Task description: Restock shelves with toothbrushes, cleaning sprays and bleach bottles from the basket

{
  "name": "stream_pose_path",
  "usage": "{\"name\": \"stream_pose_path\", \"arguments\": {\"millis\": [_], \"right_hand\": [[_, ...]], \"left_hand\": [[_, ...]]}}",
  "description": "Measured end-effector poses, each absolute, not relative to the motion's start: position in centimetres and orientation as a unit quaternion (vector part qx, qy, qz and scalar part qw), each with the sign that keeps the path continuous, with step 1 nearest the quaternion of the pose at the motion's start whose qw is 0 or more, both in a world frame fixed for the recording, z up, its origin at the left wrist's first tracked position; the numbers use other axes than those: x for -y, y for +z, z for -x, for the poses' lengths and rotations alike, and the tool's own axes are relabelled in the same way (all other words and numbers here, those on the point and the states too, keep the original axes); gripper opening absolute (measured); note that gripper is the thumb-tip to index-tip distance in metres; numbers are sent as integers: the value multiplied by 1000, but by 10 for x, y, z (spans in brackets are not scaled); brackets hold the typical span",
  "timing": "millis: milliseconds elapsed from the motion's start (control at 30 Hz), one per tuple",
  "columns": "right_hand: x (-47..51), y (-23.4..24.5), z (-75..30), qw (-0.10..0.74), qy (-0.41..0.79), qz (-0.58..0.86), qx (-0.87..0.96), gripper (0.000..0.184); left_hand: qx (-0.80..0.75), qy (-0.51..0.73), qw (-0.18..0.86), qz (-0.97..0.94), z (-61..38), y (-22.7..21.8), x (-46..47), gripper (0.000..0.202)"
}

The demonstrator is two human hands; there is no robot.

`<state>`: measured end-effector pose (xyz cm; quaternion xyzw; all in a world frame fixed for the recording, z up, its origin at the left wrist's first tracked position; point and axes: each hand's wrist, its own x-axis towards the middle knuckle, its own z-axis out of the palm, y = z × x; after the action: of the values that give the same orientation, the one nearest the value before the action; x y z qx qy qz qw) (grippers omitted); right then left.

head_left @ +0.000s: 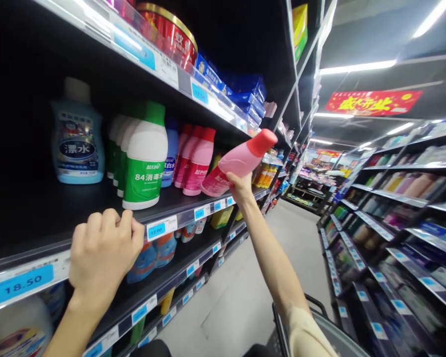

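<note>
My right hand [241,187] is closed around the lower part of a pink bottle [238,159] with a red cap. The bottle leans to the right, its base close to the shelf's front. Beside it on the shelf stand similar pink bottles [197,161]. My left hand [104,245] is closed over the shelf's front edge [61,258], knuckles up, and its fingertips are hidden. Just behind that hand is a white disinfectant bottle [146,158] with a green label and green cap, heading a row. A blue bottle [170,158] stands between it and the pink ones.
A light blue bottle [78,136] stands farther left on this shelf. Above is a shelf with a red tin [171,37] and blue boxes [247,96]. Low on the right is a grey shopping cart [329,329]. The aisle floor [230,292] runs ahead between stocked shelves [405,198].
</note>
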<state>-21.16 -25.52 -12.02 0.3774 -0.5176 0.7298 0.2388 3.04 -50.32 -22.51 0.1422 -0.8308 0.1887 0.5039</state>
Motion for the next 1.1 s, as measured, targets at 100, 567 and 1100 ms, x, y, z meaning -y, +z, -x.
{"name": "stream_pose_path", "arguments": {"millis": [100, 567, 1100], "right_hand": [[272, -118, 236, 173, 733, -403, 520, 71], [301, -141, 270, 150, 771, -371, 496, 84], [317, -152, 212, 410, 582, -260, 653, 119]], "left_hand": [[825, 199, 511, -139, -31, -225, 503, 21], [810, 234, 513, -159, -28, -226, 501, 22], [811, 228, 514, -159, -28, -228, 502, 19]]}}
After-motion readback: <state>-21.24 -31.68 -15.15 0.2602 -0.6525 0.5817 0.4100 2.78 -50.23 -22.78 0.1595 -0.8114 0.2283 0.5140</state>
